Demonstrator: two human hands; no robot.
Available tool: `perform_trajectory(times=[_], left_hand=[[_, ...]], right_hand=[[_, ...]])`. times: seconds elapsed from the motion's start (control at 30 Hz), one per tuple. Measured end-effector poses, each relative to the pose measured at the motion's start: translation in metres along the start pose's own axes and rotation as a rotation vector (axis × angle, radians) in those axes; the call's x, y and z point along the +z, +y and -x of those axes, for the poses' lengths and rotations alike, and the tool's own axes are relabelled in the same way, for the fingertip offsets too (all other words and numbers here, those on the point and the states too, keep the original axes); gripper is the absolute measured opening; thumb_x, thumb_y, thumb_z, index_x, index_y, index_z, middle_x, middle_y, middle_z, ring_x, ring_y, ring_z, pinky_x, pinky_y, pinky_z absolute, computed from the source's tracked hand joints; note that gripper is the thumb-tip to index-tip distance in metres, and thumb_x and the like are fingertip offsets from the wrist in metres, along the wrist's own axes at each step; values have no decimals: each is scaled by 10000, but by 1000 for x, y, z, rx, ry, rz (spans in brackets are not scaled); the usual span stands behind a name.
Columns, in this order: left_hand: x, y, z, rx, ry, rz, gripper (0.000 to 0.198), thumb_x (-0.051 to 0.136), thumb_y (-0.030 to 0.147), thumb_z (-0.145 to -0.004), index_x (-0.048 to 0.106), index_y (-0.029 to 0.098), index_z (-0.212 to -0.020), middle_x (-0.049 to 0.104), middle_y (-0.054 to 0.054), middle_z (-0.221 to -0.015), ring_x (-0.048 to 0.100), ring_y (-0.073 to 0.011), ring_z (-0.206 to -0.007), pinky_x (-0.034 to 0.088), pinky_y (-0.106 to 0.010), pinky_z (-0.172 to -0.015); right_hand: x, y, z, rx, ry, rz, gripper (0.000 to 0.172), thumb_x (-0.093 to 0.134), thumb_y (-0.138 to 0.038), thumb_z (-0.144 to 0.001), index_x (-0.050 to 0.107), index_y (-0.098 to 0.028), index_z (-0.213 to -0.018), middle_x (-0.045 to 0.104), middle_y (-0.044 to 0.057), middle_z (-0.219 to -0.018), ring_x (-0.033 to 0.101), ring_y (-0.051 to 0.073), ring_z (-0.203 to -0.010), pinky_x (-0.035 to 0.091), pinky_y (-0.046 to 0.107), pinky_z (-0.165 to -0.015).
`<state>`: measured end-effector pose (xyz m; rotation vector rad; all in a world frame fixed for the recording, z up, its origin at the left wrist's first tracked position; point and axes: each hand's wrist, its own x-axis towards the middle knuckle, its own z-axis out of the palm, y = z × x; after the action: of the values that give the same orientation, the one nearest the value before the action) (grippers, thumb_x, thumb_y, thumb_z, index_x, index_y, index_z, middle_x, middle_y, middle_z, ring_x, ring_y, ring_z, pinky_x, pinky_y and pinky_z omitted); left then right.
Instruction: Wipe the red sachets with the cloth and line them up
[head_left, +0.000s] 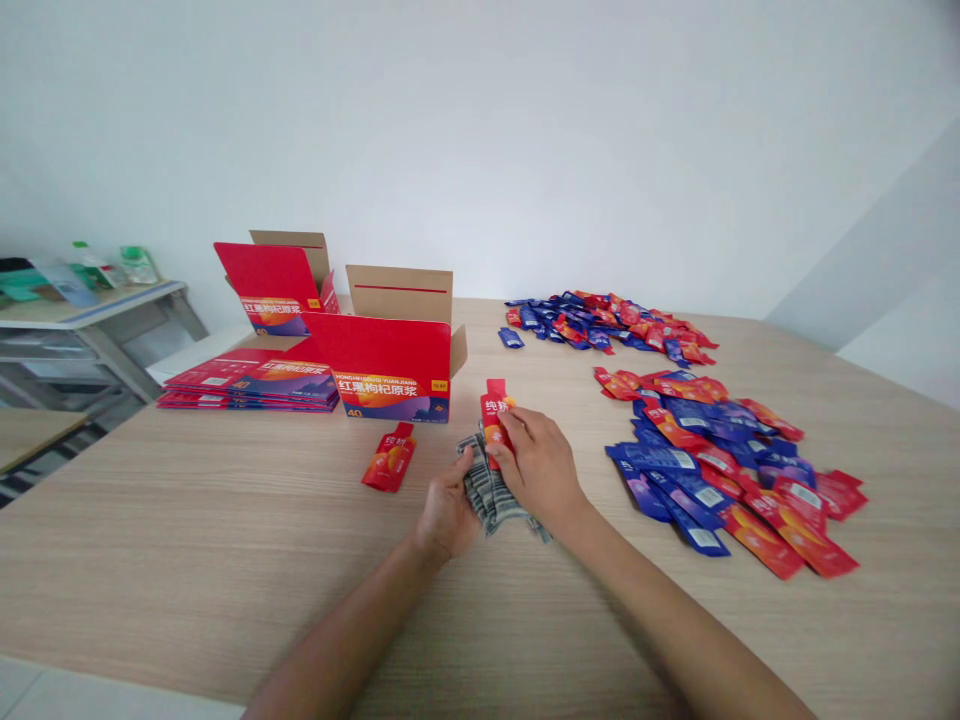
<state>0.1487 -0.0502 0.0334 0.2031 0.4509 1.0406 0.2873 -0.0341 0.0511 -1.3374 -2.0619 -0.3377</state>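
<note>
My left hand [448, 510] and my right hand [538, 462] are closed together on a stack of sachets [491, 490] held edge-on over the wooden table [225, 540]. The stack's silver edges show between my palms, and a red sachet [493, 412] stands at its front under my right fingers. One loose red sachet [390, 458] lies on the table left of my hands. An open red carton [390, 362] stands just behind them.
A second open red carton [279, 285] stands behind a pile of flat folded cartons [251, 380] at the left. Heaps of red and blue sachets lie at the right [720, 460] and far right [611, 322]. A shelf unit [90, 320] stands beyond the table's left edge.
</note>
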Motion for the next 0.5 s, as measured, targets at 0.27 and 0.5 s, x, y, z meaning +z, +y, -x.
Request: perform_trajectory(times=[0.27, 0.5], left_hand=[[-1, 13, -2, 61, -37, 37, 410, 427, 357, -983, 678, 78, -1146, 729, -147, -1101, 671, -251, -1103, 504, -373, -1006], [6, 16, 3, 82, -26, 33, 436, 361, 347, -1008, 661, 79, -1179, 741, -134, -1079, 661, -234, -1131, 509, -362, -1010]], right_hand=[[19, -23, 10, -67, -47, -32, 467, 388, -365, -1025, 524, -67, -1357, 611, 222, -1335, 555, 297, -1279, 392, 532, -1122], [4, -32, 9, -101, -87, 67, 491, 388, -339, -1021, 526, 8, -1340, 579, 272, -1355, 556, 320, -1285, 433, 495, -1101]])
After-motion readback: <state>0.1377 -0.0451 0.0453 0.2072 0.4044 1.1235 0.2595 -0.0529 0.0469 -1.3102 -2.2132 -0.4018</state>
